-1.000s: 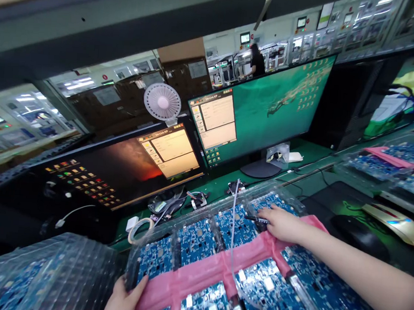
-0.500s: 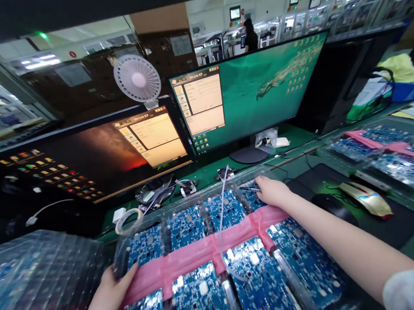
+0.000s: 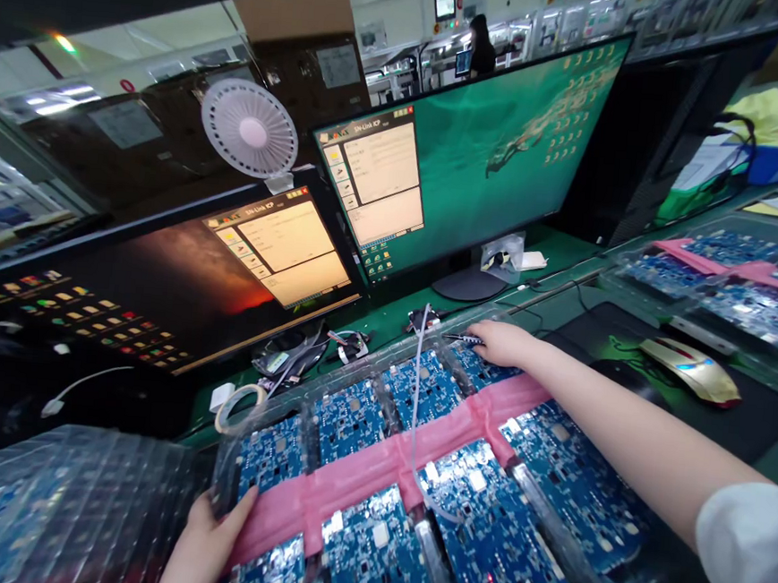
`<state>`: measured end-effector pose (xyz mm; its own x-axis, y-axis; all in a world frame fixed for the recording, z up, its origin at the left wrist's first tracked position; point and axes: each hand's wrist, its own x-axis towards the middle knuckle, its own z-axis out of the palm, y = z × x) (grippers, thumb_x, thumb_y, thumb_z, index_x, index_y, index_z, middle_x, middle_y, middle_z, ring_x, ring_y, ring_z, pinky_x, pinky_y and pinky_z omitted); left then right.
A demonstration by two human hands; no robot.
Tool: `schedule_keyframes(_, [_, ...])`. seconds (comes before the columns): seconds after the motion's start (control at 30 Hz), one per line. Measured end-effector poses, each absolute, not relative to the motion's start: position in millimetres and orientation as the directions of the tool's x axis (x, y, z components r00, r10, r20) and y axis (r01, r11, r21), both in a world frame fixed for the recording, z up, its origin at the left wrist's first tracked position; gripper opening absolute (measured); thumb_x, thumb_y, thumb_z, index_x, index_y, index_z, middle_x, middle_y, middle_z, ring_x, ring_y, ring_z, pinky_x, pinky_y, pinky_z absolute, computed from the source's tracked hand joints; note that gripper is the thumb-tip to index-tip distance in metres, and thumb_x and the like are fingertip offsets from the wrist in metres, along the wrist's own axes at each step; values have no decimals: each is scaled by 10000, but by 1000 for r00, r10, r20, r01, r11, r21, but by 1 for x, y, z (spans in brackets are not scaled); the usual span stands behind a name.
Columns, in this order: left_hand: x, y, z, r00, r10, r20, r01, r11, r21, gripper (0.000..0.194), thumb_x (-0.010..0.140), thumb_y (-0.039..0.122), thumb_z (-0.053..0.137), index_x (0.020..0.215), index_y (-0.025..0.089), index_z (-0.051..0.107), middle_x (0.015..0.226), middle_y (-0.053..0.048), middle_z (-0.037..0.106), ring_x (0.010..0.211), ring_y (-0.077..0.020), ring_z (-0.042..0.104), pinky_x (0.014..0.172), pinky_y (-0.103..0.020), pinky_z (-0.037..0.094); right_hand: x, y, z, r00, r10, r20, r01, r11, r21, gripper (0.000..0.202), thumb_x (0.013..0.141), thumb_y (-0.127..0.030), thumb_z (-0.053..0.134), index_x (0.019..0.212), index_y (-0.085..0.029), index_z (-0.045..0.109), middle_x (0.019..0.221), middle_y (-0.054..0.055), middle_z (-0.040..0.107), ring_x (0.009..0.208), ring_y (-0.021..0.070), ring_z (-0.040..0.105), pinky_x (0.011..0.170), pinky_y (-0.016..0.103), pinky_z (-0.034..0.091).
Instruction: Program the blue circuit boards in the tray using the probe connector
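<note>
A clear plastic tray point(image 3: 592, 581) of blue circuit boards point(image 3: 497, 538) lies before me, with a pink strip point(image 3: 353, 482) running across its middle. My left hand point(image 3: 204, 542) is at the tray's left rim, thumb inside and fingers outside, gripping it. At the far side, my right hand point(image 3: 502, 344) pinches a thin dark stick-like piece point(image 3: 464, 338) over a board in the back row; its exact kind is unclear. A white cable point(image 3: 416, 392) hangs down over the boards and ends on a front-row one. A small red light point(image 3: 489, 579) glows on that board.
Two monitors point(image 3: 465, 181) stand behind the tray, a small white fan point(image 3: 250, 128) above the left one. Tape point(image 3: 240, 408) and loose wired parts point(image 3: 350, 347) lie between. Stacked trays point(image 3: 69, 500) are at left; a gold mouse point(image 3: 691, 371) and another board tray point(image 3: 741, 274) at right.
My right hand has shifted slightly left and back along the tray's far side with the thin piece. My left hand keeps its place at the rim. The view has tilted a little.
</note>
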<state>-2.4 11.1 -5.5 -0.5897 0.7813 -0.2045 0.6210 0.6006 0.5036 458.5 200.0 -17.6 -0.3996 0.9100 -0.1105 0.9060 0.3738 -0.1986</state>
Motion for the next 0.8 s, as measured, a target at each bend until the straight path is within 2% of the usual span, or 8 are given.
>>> schedule_keyframes(0.27, [-4,12,-7,-593,772,-229,619,619,484,818,605,581,544,1189,43,348,1148,-202,486,1076,-297,462,965,-364,293,462,205,-12,-369,928,45,901,369,-228,367,780,-225,508,1138,-156,462,1054,74,475,949,168,472,836,212,343])
schedule_keyframes(0.5, [1,9,-1,-584,777,-235,622,614,486,800,637,598,490,1195,49,325,1153,-197,485,1088,-293,458,968,-377,291,459,196,-11,-352,932,86,915,361,-180,241,786,-271,520,1006,-174,521,947,51,516,867,181,506,705,228,391])
schedule_keyframes(0.6, [1,8,0,-573,792,-211,632,591,500,748,642,592,490,1157,66,364,1142,-191,497,1078,-297,468,963,-390,300,459,191,-9,-341,933,114,922,356,-153,209,801,-274,504,989,-183,521,1004,48,497,838,183,516,656,231,397])
schedule_keyframes(0.7, [2,9,1,-566,801,-197,636,576,513,715,640,576,503,1132,72,383,1103,-183,530,1050,-294,494,952,-388,321,461,188,-6,-331,934,137,927,349,-139,205,821,-272,473,998,-180,520,1063,51,471,844,176,517,660,230,399])
schedule_keyframes(0.8, [5,9,3,-567,800,-195,638,577,510,690,641,568,503,1113,76,395,1077,-177,551,1040,-289,505,944,-378,337,463,185,-3,-346,930,128,922,362,-136,222,834,-267,444,1019,-177,527,1024,51,500,880,174,509,704,227,397])
